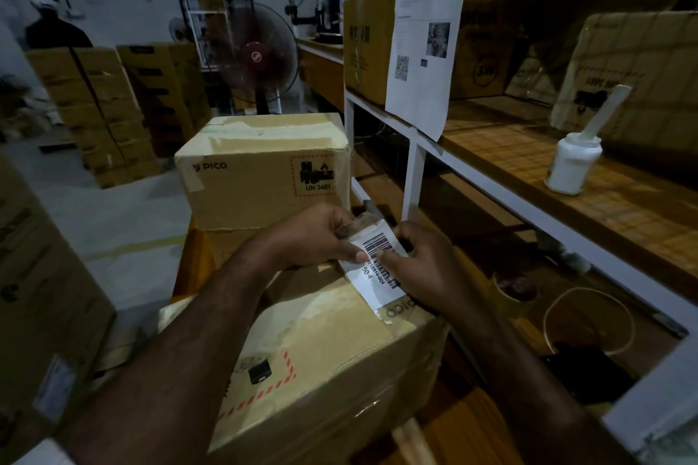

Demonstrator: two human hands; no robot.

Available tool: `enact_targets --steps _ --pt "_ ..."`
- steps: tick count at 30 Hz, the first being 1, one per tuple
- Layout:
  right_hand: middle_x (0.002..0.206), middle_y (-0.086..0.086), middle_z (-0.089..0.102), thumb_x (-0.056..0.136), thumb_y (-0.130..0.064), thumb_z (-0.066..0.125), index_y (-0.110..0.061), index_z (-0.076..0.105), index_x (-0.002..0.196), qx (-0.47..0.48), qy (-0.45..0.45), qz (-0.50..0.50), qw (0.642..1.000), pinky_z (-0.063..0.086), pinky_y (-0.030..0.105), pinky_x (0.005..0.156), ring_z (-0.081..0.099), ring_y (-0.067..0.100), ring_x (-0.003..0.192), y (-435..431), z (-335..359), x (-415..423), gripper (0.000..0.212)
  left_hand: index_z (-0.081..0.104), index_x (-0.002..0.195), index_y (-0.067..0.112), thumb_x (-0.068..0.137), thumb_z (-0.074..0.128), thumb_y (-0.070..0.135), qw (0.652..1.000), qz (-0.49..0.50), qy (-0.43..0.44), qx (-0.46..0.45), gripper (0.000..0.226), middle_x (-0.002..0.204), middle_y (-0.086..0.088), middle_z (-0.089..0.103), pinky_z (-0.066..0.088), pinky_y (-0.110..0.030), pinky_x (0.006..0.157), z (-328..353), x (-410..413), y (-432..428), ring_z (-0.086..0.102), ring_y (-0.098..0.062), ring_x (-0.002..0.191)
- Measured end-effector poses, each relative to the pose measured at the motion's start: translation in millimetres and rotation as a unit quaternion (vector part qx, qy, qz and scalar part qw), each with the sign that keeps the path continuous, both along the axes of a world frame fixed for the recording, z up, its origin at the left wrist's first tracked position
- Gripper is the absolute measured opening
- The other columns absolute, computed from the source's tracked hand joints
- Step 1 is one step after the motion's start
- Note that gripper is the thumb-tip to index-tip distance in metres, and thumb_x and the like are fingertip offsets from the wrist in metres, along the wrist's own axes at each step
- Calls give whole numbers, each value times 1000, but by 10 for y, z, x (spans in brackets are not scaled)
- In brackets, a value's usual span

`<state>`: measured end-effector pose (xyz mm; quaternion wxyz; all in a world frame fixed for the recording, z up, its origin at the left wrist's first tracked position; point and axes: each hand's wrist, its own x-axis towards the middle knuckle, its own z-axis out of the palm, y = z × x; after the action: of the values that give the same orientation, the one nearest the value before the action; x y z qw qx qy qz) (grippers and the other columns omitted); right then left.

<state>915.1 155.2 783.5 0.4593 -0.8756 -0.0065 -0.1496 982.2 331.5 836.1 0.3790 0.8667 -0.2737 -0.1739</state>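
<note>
Barcode label (pixel 379 251): white, lower end on the carton (pixel 332 351). I see left hand (pixel 313 238) and right hand (pixel 426 268) pinching its top.

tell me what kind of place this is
Likely a warehouse or stockroom: stacked brown cardboard cartons, a white metal shelf rack, and the left hand and right hand pinching a white barcode label on a taped cardboard box.
</note>
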Motion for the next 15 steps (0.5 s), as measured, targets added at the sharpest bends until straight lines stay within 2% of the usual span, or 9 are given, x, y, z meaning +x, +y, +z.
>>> enact_targets --steps 2,4,8,13,15 --pt "92 -8 68 87 -24 71 -19 64 107 12 2 -2 1000 61 29 67 69 4 79 -9 -4 14 22 72 96 5 82 76 8 1000 5 2 -7 14 96 -11 77 57 -45 83 -8 1 -8 73 -28 92" --pt "95 -5 69 85 -29 73 -20 63 111 21 15 6 1000 61 34 71 69 7 82 -18 -10 28 29 71 96 4 82 76 8 1000 2 2 -16 15 96 -13 76 58 -40 78 -15 8 -8 72 -30 93" --pt "89 -5 71 82 -42 75 -23 66 102 4 22 39 999 57 27 66 69 5 79 -10 2 38 29 72 90 13 82 77 12 999 -13 -6 -31 10 88 -6 76 55 -27 66 -12 1 10 71 -15 77" --pt "82 4 73 84 -37 76 -17 72 90 -1 20 56 998 60 45 69 70 12 72 -13 25 39 22 71 82 20 79 79 13 998 -28 3 -53 11 75 4 73 50 -22 58 -5 2 41 66 -5 65" --pt "83 5 73 83 -32 77 -12 73 91 9 12 55 998 59 46 70 71 13 73 -16 39 16 21 71 81 21 78 80 12 997 -34 5 -63 13 72 6 72 49 -20 57 4 -9 43 66 -5 64"
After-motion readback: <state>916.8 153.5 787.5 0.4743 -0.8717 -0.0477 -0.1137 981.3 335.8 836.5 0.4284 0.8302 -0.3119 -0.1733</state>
